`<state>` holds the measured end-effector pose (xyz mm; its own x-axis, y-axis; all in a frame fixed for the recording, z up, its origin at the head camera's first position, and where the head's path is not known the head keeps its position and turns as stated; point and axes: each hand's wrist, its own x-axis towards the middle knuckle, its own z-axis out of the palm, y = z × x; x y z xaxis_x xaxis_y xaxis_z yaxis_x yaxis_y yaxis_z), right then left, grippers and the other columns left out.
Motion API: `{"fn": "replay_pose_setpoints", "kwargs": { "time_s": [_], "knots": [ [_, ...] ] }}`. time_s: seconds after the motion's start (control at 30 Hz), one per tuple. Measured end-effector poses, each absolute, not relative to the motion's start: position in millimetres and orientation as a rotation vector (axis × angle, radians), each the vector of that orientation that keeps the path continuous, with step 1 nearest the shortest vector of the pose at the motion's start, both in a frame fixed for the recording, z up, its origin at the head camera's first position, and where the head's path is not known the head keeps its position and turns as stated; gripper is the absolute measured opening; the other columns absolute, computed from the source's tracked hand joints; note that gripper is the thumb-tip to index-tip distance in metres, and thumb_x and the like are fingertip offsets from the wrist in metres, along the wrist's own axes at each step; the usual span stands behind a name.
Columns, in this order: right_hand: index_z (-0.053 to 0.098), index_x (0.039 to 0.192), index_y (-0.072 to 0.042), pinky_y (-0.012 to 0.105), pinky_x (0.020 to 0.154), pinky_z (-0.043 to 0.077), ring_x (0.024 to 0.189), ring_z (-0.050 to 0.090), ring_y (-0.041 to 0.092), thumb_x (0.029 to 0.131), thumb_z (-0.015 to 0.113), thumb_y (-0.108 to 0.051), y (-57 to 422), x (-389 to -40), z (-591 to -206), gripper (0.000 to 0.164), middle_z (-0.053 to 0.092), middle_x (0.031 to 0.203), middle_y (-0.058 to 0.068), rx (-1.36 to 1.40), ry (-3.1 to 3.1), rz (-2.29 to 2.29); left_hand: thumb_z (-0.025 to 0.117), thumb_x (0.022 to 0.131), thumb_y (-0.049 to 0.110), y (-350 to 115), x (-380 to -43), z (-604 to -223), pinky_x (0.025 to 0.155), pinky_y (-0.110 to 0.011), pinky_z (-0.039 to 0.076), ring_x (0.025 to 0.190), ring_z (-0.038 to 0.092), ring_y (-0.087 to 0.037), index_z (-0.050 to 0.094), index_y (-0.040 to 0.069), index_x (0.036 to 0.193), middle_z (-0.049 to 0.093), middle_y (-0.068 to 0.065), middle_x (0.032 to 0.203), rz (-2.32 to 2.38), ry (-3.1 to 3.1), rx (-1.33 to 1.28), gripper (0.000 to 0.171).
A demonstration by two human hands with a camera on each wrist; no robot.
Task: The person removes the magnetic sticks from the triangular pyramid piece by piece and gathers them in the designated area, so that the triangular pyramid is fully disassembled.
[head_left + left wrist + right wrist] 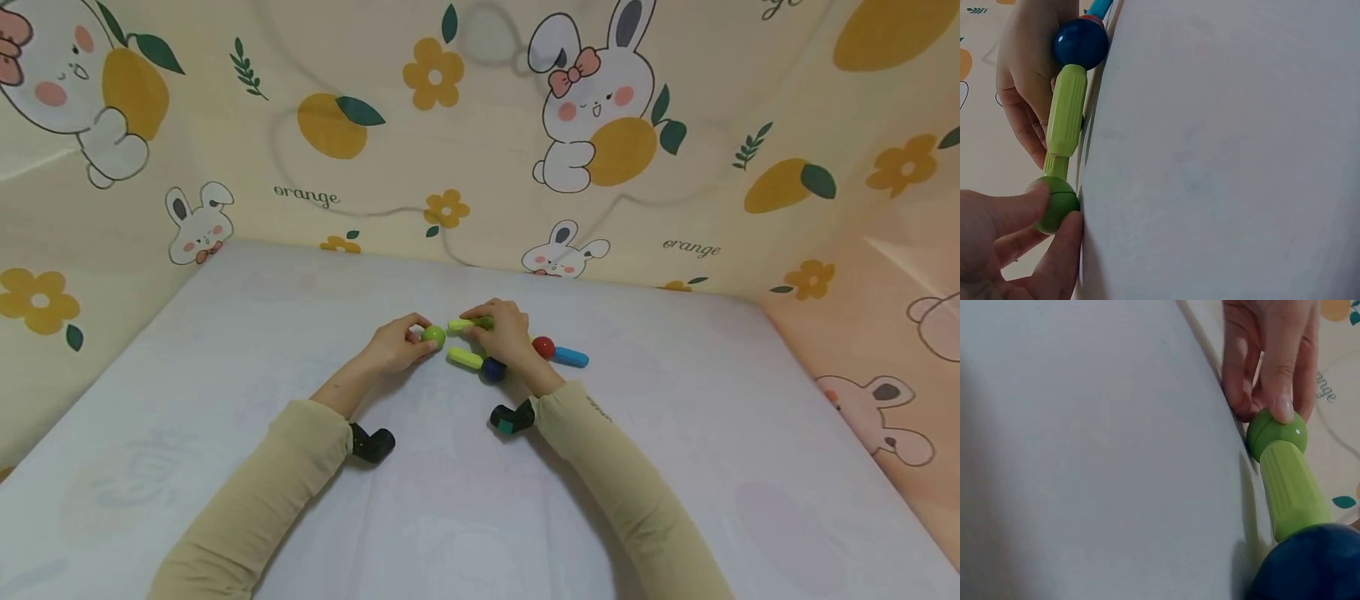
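Note:
My left hand pinches a green ball between thumb and fingers; the left wrist view shows the ball up close, with a groove around it. Opposite it, my right hand grips a yellow-green rod whose free end points toward that ball. A darker green piece shows by the right fingers. Below that hand, a second yellow-green rod joins a dark blue ball. To the right, a red ball carries a blue rod. The right palm hides the middle of these parts.
Both wrists carry black devices, the left one and the right one, close over the white tabletop. Behind the table's far edge hangs a patterned cloth with rabbits and oranges, which also lines both sides.

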<state>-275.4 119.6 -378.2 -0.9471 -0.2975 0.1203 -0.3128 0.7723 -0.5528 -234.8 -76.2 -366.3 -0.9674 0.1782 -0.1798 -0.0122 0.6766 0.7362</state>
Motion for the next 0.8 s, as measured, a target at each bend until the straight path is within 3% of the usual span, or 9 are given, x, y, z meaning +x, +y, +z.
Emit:
{"fn": "replay_pose_setpoints", "kwargs": {
  "time_s": [0.47,0.67,0.8],
  "knots": [
    [0.072,0.113,-0.013,0.052,0.106,0.027,0.122,0.047,0.029,0.088,0.070,-0.018,127.6,-273.6,-376.0,0.026,0.064,0.123,0.009,0.456,-2.896,1.057,0.060,0.095,0.026,-74.1,-238.7,-364.7,0.077,-0.030,0.045,0.093,0.056,-0.024,0.053,0.005,0.129,0.058,-0.015,0.106,1.174,2.641,0.124,0.040],
    [0.069,0.116,-0.009,0.045,0.107,0.035,0.123,0.049,0.030,0.088,0.070,-0.015,133.5,-272.0,-375.4,0.029,0.061,0.128,0.012,0.476,-2.853,1.110,0.062,0.094,0.026,-79.0,-241.9,-362.1,0.075,-0.023,0.049,0.083,0.069,-0.017,0.053,0.001,0.129,0.060,-0.018,0.110,1.231,2.564,0.087,0.044],
    [0.068,0.118,-0.007,0.045,0.106,0.038,0.125,0.049,0.031,0.088,0.070,-0.016,138.0,-268.5,-375.1,0.031,0.059,0.130,0.013,0.470,-2.826,1.142,0.063,0.094,0.025,-82.3,-242.9,-359.6,0.072,-0.020,0.049,0.074,0.067,-0.010,0.053,-0.001,0.130,0.060,-0.018,0.110,1.283,2.535,0.036,0.045]
  ]
}}
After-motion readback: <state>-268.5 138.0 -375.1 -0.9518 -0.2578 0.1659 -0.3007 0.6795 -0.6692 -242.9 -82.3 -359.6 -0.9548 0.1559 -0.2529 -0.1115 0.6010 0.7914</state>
